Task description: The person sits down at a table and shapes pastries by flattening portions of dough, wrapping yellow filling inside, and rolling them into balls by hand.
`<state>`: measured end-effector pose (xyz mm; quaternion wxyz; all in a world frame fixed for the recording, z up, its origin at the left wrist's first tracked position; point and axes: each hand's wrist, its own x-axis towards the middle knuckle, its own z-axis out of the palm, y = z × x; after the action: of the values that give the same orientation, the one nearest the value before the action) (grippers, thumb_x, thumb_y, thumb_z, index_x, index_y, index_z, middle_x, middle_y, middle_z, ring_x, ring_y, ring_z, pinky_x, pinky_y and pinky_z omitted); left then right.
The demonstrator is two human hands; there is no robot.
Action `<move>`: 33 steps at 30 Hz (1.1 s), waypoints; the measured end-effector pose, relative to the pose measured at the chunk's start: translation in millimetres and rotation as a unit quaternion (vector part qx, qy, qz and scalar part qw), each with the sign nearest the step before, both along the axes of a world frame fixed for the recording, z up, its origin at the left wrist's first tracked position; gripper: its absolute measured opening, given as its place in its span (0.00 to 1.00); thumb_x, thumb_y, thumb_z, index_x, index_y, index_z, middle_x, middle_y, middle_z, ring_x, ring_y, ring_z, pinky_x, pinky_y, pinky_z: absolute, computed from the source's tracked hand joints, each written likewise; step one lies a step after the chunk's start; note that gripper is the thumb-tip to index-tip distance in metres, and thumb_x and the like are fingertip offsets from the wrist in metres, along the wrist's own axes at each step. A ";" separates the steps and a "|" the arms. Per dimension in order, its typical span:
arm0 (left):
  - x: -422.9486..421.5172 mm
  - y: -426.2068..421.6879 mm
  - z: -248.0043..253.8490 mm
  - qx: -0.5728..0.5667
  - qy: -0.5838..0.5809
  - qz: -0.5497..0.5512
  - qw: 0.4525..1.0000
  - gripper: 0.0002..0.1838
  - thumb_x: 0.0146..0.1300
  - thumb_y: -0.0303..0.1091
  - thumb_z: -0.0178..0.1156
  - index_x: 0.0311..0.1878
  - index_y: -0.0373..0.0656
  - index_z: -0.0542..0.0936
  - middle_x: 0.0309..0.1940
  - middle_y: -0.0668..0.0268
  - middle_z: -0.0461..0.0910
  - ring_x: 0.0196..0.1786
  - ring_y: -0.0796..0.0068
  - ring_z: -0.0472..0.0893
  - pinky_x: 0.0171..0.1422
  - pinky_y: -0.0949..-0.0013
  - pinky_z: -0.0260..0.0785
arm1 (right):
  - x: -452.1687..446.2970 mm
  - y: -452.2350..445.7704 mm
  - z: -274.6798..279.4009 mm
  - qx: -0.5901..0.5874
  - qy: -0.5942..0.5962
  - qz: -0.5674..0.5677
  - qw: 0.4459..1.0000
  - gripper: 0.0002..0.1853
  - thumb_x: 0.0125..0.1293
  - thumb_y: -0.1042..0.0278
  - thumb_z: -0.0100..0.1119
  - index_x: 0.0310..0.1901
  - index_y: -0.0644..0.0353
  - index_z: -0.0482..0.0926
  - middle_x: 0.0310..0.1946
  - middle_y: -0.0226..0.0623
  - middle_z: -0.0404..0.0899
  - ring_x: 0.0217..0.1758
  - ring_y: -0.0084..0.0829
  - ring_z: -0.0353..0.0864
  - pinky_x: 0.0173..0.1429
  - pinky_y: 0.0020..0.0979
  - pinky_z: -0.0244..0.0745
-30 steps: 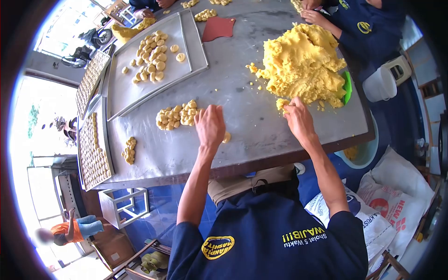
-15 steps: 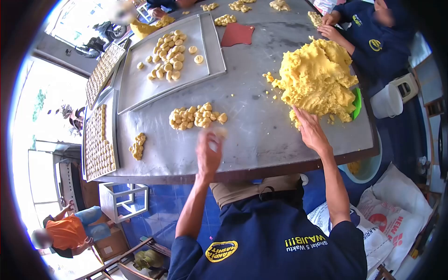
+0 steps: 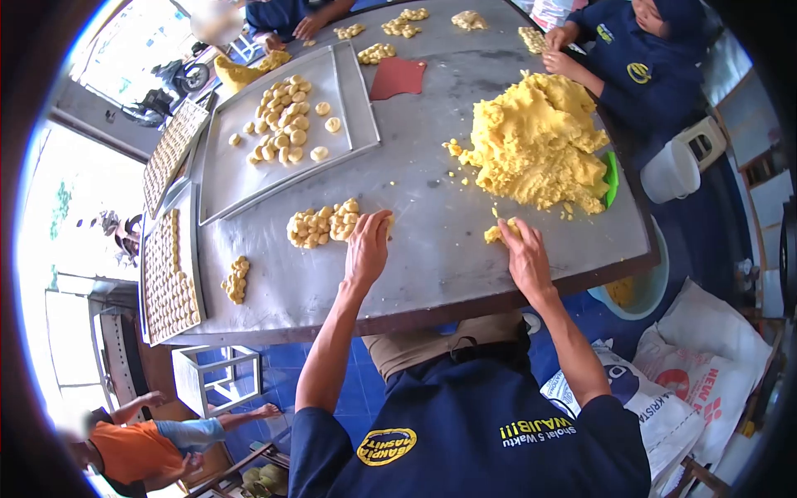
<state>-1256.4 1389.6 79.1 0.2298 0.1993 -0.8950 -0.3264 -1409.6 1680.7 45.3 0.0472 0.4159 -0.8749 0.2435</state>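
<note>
At the right end of a cluster of small pale dough balls point(image 3: 310, 227), my left hand point(image 3: 367, 251) has its fingers curled down and together. A pale dough ball shows partly past its fingertips. My right hand point(image 3: 528, 256) rests low on the metal table, its fingers closed on a small crumbly lump of yellow filling point(image 3: 496, 234). Just beyond it rises a large mound of the same yellow filling point(image 3: 535, 137). A green scraper or dish edge point(image 3: 612, 179) sticks out under the mound's right side.
A large metal tray point(image 3: 224, 187) at the left holds round dough pieces. Trays with rows of pieces point(image 3: 172, 274) stand at the table's left edge. A red sheet point(image 3: 398, 80) lies farther back. Co-workers point(image 3: 643, 66) work across the table. Someone in orange point(image 3: 137, 452) is at lower left.
My right hand has drawn back from the mound with a small lump of filling. My left hand has moved up to the end of the dough-ball cluster. The view has shifted slightly.
</note>
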 end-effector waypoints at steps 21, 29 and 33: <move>-36.2 7.3 -18.7 0.350 0.005 -0.015 0.937 0.19 0.76 0.43 0.58 0.46 0.33 0.84 0.23 0.72 0.76 0.23 0.86 0.70 0.29 0.78 0.61 | -21.9 -2.6 -2.7 0.056 0.089 -0.089 0.990 0.30 0.63 0.83 0.54 0.69 0.69 0.67 0.58 0.59 0.70 0.55 0.50 0.73 0.59 0.41 0.73; -45.7 -2.4 -18.0 0.242 -0.005 0.059 0.968 0.13 0.71 0.38 0.64 0.41 0.35 0.83 0.23 0.68 0.78 0.25 0.80 0.74 0.31 0.74 0.65 | -32.5 -18.3 -5.1 -0.115 0.038 -0.097 0.988 0.17 0.63 0.78 0.62 0.55 0.67 0.81 0.41 0.42 0.82 0.48 0.44 0.78 0.55 0.42 0.72; -42.4 -7.0 -24.8 -0.114 -0.011 -0.015 0.993 0.06 0.66 0.29 0.63 0.41 0.36 0.82 0.34 0.56 0.82 0.34 0.58 0.82 0.39 0.59 0.74 | -44.0 -16.6 11.8 0.061 0.021 -0.027 0.998 0.17 0.63 0.81 0.59 0.54 0.68 0.80 0.44 0.45 0.81 0.51 0.45 0.77 0.56 0.42 0.73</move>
<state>-1298.7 1382.5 54.3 0.2363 0.1620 -0.9317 -0.2235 -1453.6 1664.1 57.1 0.0472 0.3992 -0.8978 0.1797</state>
